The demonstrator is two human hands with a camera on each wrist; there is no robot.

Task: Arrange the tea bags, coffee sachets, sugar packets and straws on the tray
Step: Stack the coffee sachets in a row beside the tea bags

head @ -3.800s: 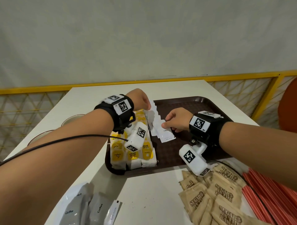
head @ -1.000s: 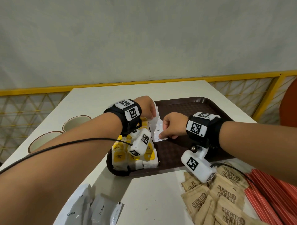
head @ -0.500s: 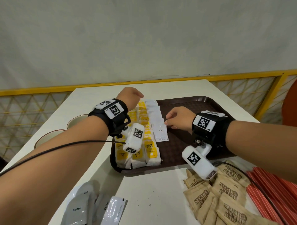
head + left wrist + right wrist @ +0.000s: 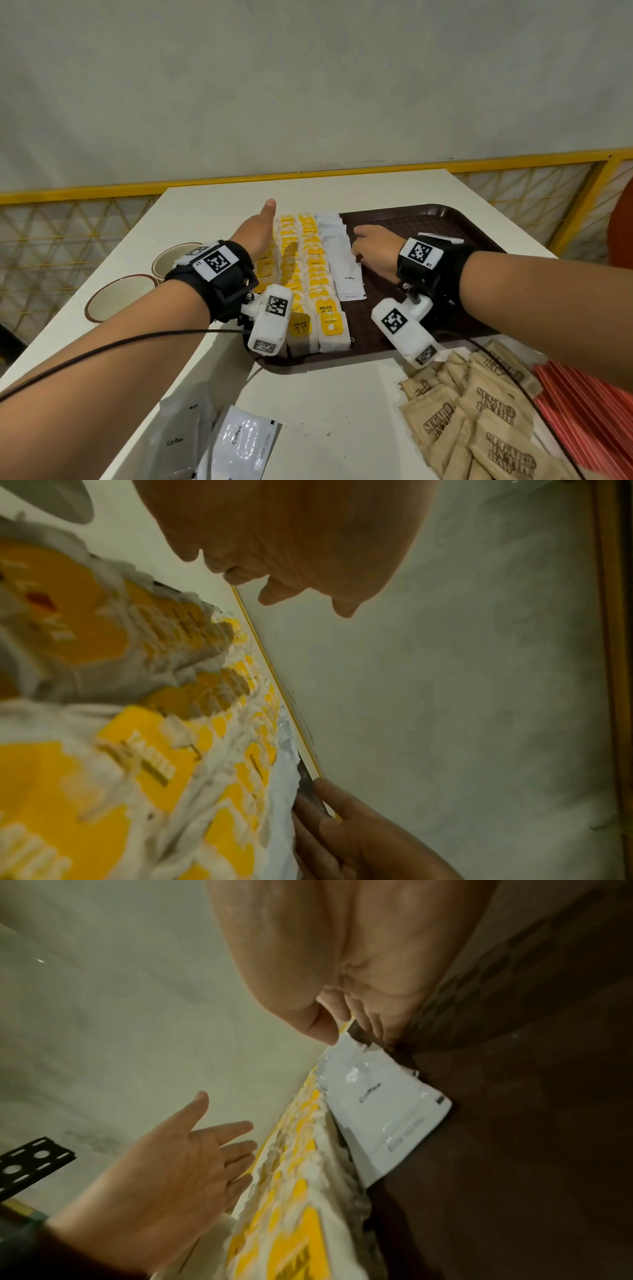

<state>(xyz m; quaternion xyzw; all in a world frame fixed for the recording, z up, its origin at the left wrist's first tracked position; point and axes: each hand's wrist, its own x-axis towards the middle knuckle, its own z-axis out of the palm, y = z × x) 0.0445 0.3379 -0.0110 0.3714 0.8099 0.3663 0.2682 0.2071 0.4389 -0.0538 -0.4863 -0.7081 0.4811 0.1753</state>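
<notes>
So from the head cam: my left hand is flat with fingers straight, sitting along the outer edge of the tea bags, which are lined up in overlapping rows on the left part of the tray. My right hand is on the other side, fingertips down against the row of coffee sachets right next to the tea. It's pressing, not gripping anything as far as I can tell. The sugar packets and the red straws are on the counter, off the tray, and so are a few spare coffee sachets near me.

Left wrist cam: blurry tea bags up close, with my left fingers loose above them and holding nothing. Honest worry here: those bags only lean on each other, so if I shove sideways too hard the whole row could buckle or fan out.

Right wrist cam: my right fingertips touch the far end of a coffee sachet lying flat on the brown tray, left hand spread wide across from it. The sachets look slick, so I'd guess they slide over each other easily. If I lift off carelessly, the row could skew or ride up onto the tea.

Also, my wrist rig hangs low over the front of the tray, and its cable trails across the sugar pile, so pulling back could snag and scatter things.
</notes>
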